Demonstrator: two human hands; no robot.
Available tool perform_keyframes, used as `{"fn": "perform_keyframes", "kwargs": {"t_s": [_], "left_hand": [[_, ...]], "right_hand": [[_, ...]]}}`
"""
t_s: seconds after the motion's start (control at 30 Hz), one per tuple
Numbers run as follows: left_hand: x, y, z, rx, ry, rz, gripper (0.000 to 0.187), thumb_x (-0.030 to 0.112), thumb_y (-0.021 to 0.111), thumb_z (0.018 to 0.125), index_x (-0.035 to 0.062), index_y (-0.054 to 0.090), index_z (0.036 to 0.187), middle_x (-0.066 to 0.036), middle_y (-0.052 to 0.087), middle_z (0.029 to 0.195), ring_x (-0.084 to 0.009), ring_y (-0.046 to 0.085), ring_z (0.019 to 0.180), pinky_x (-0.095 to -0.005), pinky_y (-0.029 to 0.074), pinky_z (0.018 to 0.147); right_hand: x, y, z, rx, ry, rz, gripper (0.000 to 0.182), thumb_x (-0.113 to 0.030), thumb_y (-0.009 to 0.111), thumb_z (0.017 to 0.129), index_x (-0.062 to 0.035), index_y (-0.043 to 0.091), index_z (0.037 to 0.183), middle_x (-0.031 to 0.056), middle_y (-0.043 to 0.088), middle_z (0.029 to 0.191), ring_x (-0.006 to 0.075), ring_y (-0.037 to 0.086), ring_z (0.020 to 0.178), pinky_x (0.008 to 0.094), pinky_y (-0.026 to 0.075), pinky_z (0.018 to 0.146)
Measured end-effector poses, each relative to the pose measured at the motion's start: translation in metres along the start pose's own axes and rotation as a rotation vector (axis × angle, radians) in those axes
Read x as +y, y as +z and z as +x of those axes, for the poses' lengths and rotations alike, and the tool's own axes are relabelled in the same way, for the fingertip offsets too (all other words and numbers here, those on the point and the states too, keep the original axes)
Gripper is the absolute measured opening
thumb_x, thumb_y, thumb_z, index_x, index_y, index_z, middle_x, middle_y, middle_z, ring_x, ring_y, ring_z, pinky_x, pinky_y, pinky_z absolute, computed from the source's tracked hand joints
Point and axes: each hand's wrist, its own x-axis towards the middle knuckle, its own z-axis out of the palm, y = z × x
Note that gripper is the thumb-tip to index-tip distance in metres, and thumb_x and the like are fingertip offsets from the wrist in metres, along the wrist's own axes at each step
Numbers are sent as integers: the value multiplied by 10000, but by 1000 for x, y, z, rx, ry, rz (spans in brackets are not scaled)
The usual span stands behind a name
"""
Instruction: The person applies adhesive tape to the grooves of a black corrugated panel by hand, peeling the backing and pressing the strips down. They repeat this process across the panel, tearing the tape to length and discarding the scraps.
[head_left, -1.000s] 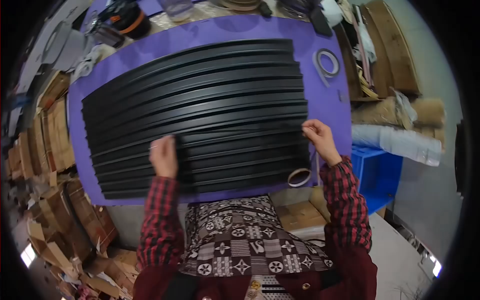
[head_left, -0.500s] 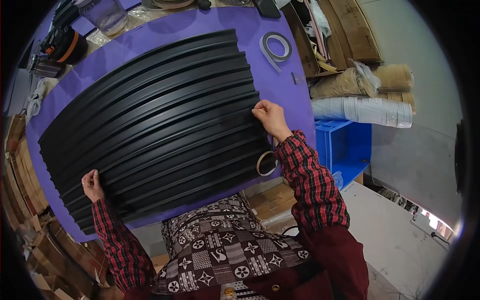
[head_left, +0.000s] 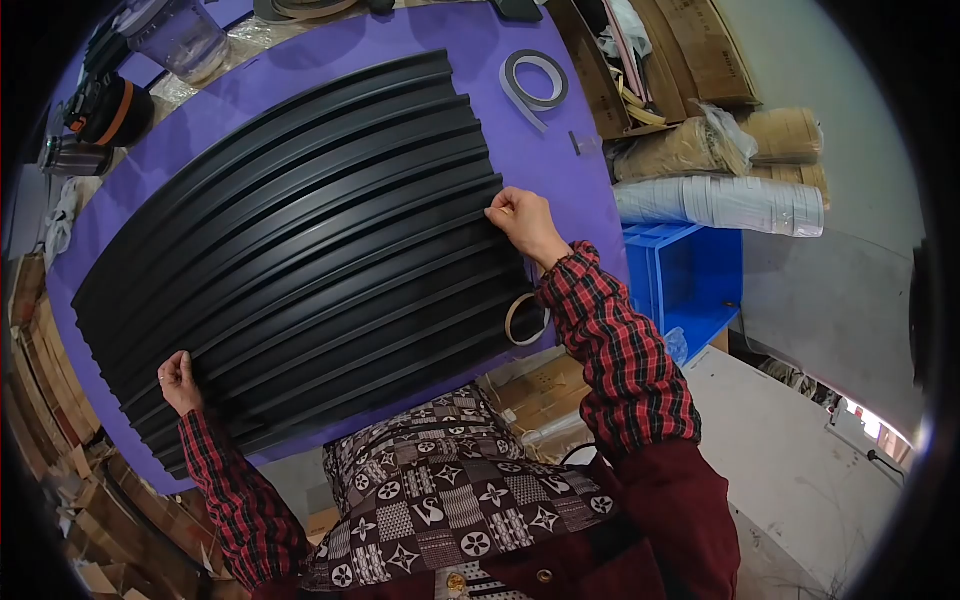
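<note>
Long black ribbed strips [head_left: 310, 220] lie side by side, forming a broad panel on the purple table top [head_left: 130, 200]. At the panel's left part is my left hand [head_left: 180, 383], thumb and fingers pinched together over the ribs. My right hand [head_left: 525, 222] is closed in a pinch at the right ends of the strips. Whatever either pinch holds is too small or hidden to make out. One rib line runs roughly from hand to hand. Below my right hand, a narrow tape roll [head_left: 511, 320] rests near the panel's lower right corner, partly behind the sleeve.
A grey-and-white tape roll [head_left: 515, 80] lies at the upper right of the table. A clear plastic jar [head_left: 180, 45] and a black container with an orange band [head_left: 118, 112] stand upper left. A blue crate [head_left: 650, 285] and wrapped rolls [head_left: 720, 205] are to the right.
The view has shifted slightly, so the table and panel appear a little further left. Both hands stay pinched at about the same places on the panel.
</note>
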Motion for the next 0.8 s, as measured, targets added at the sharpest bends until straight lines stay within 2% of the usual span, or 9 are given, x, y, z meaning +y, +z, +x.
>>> {"fn": "perform_keyframes", "kwargs": {"t_s": [0.07,0.13,0.17,0.2,0.27,0.33,0.4,0.7,0.8], "left_hand": [[9,3,7,-5,192,260,81,80,588,752,27,606,810,-59,516,775,-144,501,665,-238,407,611],[119,36,-7,-55,282,190,85,39,571,735,36,600,816,-102,530,764,-214,531,723,-293,425,639],[171,66,-20,-94,367,-31,99,40,567,735,48,596,829,-100,534,762,-232,522,727,-308,421,655],[215,99,-34,-169,519,-23,118,36,562,730,47,586,845,-105,536,770,-258,512,738,-323,416,668],[276,171,-64,-314,681,-161,125,63,552,731,49,581,852,-104,537,784,-273,509,771,-350,411,684],[319,231,-84,-330,722,-237,131,100,570,717,53,592,837,-85,534,768,-255,501,772,-358,408,670],[341,264,-97,-399,612,-297,113,123,581,714,74,612,810,-65,538,762,-236,495,771,-344,398,665],[353,275,-104,-425,556,-98,104,190,608,707,118,641,773,-15,547,736,-201,492,769,-317,369,679],[356,275,-104,-444,531,-70,118,206,604,714,116,641,781,-15,552,747,-206,494,784,-314,362,692]], "right_hand": [[1,-3,2,-35,-1,-77,166,-160,612,699,-3,582,745,133,567,625,233,567,590,304,438,566],[4,-8,7,-86,33,10,161,-151,600,711,2,585,756,119,570,621,204,562,580,293,437,555],[5,-9,9,-149,59,94,157,-143,589,723,8,587,767,104,573,617,174,558,571,281,435,545],[9,-10,12,-151,53,97,157,-143,589,723,8,587,767,104,573,617,174,558,571,281,435,545],[17,-11,16,-259,140,373,145,-117,564,745,22,585,779,71,576,613,113,541,568,247,430,525],[14,-16,14,-231,160,425,140,-107,554,753,28,582,775,67,578,614,104,541,567,235,430,520],[17,-19,12,-209,185,467,137,-98,544,761,35,579,772,62,580,616,94,540,567,223,429,515],[40,-41,10,-32,71,365,127,-98,555,753,27,578,756,65,583,597,97,555,522,224,433,493],[46,-46,9,-20,145,286,141,-113,564,738,16,578,794,77,588,664,153,573,587,269,446,538]]}}
